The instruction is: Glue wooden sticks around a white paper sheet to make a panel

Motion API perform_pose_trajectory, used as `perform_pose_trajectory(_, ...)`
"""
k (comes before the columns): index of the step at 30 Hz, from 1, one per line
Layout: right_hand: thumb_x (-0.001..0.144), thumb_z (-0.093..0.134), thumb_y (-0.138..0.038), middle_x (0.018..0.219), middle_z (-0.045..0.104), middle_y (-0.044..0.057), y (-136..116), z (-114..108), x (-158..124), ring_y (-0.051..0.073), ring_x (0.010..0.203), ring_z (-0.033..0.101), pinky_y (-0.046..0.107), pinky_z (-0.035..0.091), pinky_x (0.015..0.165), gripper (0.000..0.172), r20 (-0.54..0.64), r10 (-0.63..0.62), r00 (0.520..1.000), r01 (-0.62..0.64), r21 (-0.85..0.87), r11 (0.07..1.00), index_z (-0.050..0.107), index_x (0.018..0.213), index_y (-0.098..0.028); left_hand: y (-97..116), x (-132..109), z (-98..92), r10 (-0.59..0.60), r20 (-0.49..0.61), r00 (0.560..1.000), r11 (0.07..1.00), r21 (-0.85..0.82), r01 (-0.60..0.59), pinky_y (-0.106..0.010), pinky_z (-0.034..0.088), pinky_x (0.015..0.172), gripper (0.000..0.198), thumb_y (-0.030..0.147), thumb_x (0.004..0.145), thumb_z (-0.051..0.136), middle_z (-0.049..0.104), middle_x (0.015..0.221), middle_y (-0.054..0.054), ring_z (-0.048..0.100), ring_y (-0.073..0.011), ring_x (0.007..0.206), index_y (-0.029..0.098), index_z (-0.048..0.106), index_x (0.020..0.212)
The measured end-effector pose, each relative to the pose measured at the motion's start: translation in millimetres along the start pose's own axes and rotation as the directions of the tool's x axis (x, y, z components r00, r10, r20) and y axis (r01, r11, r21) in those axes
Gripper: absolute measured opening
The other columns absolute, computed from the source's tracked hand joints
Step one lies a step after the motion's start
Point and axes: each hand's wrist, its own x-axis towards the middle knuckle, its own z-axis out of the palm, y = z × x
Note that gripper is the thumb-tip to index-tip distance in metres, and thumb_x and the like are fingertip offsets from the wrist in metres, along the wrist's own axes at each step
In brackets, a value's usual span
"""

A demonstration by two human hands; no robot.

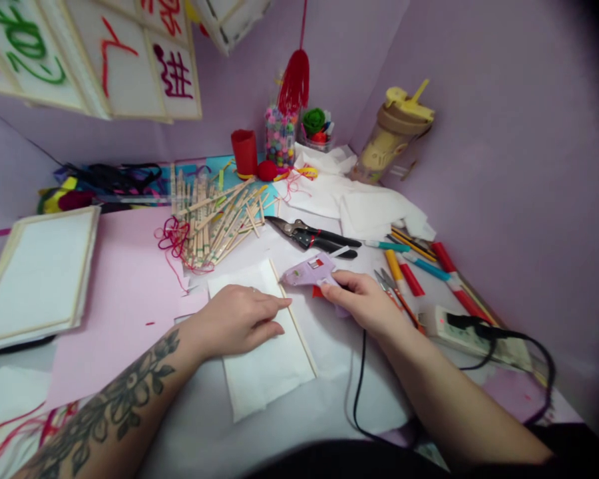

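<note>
My right hand [362, 299] is wrapped around the handle of a lilac hot glue gun [309, 269]. The gun's nozzle points left, at the upper part of a thin wooden stick [302, 342]. That stick lies along the right edge of a white rectangular sheet [259, 382]. My left hand [247, 316] rests over the sheet with its fingers stretched toward the stick, the index fingertip at it. From the glue gun a black cord runs down the table. Whether any glue is coming out is too small to tell.
Behind the sheet lie black-handled pruning shears [314, 236] and a pile of wooden sticks [219, 219]. Markers [412, 276], scissors [397, 293] and a power strip [459, 332] are on the right. A tumbler [392, 136] stands at the back; paper lanterns [124, 60] hang above.
</note>
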Motion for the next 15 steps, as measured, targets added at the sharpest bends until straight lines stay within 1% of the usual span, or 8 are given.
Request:
perform_pose_trajectory(4,0.078,0.059,-0.048,0.062,0.048,-0.001,2.5,-4.0,-0.2,0.011,0.054,0.038,0.023,0.029,0.047,0.034,-0.020,0.001,1.000,-0.002,-0.008,1.000,0.065,0.076,-0.014,0.6,0.1,-0.2,-0.009,-0.001,1.000,1.000,0.006,0.009,-0.027,0.049,0.072,0.031,0.035,0.090,0.051,0.072,0.105,-0.004,0.069,-0.0164,0.084,0.020,0.064,0.113)
perform_pose_trajectory(9,0.076,0.061,-0.047,0.067,0.054,0.001,3.1,-5.5,0.1,0.012,0.057,0.042,0.024,0.032,0.049,0.033,-0.004,-0.001,1.000,0.001,-0.036,0.999,0.067,0.078,-0.015,0.9,0.0,-0.7,-0.012,-0.002,1.000,1.000,-0.002,0.012,-0.027,0.049,0.074,0.031,0.035,0.090,0.051,0.072,0.104,-0.004,0.069,-0.0169,0.085,0.020,0.064,0.114)
perform_pose_trajectory(12,0.075,0.062,-0.047,0.066,0.054,0.001,2.6,-5.4,0.4,0.012,0.057,0.042,0.024,0.032,0.049,0.032,0.007,0.015,1.000,-0.015,-0.006,1.000,0.067,0.076,-0.015,0.8,-0.1,-0.9,-0.021,0.008,1.000,1.000,-0.006,0.021,-0.028,0.049,0.074,0.032,0.035,0.090,0.051,0.072,0.105,-0.005,0.068,-0.0169,0.086,0.020,0.064,0.115)
perform_pose_trajectory(15,0.077,0.061,-0.047,0.065,0.052,0.000,2.7,-4.6,0.8,0.011,0.055,0.040,0.024,0.031,0.049,0.033,0.000,0.024,1.000,-0.024,-0.011,1.000,0.067,0.077,-0.014,0.3,-0.2,-0.3,-0.022,0.011,1.000,1.000,-0.009,0.022,-0.028,0.050,0.075,0.032,0.035,0.090,0.051,0.072,0.104,-0.005,0.068,-0.0170,0.086,0.020,0.063,0.116)
